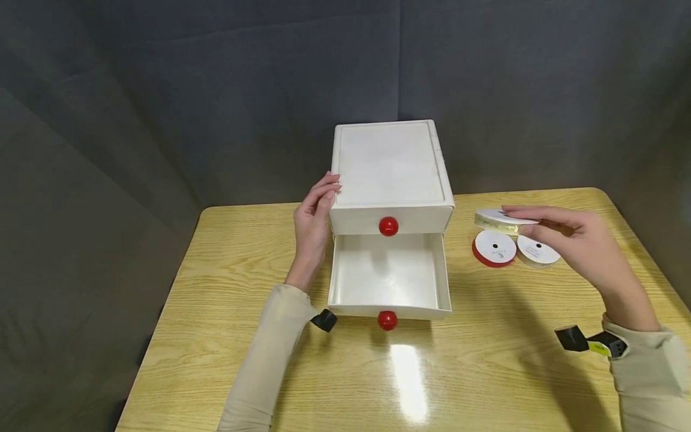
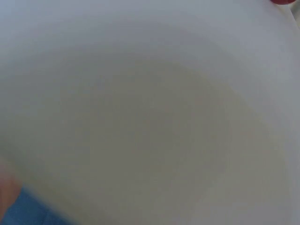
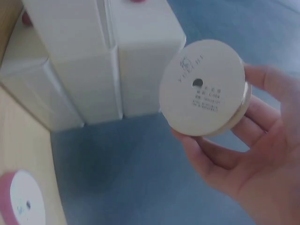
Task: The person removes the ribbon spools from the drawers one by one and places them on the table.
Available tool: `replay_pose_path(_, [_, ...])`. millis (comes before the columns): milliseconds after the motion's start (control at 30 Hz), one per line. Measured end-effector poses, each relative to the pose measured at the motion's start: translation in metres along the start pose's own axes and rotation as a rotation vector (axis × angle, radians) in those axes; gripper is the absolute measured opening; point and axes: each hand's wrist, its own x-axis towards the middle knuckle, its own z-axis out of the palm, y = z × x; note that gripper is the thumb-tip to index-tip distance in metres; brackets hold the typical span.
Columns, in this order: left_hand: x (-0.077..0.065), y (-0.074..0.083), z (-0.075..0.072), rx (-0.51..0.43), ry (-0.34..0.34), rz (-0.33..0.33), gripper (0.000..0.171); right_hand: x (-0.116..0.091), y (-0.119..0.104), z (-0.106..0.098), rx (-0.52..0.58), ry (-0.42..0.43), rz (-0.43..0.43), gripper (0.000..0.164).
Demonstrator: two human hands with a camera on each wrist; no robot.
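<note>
My right hand pinches a ribbon spool with white faces and gold ribbon round its edge, held above the table right of the box. In the right wrist view the printed face of this spool shows, with thumb and fingers at its rim. My left hand rests against the left side of a white two-drawer box, fingertips at its top edge. The lower drawer is pulled out, nothing inside it; the upper drawer is closed. A blurred pale surface fills the left wrist view.
Two more spools lie flat on the wooden table below the held one: a red ribbon spool and a pale ribbon spool. Each drawer has a round red knob. Dark cloth hangs behind the table.
</note>
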Motion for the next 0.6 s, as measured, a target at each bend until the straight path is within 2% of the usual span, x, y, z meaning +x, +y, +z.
replay_pose_path(167, [-0.001,0.000,0.001,-0.009,0.004,-0.005,0.019,-0.001,0.019,-0.008,-0.015,0.066,0.031,0.028])
replay_pose_path(367, [-0.001,0.001,0.002,-0.004,0.000,-0.013,0.019,-0.005,0.038,-0.013,-0.078,0.081,0.053,0.026])
replay_pose_path(600, [-0.001,0.002,0.002,-0.001,-0.001,-0.017,0.021,-0.007,0.056,-0.021,-0.046,0.183,0.055,0.025])
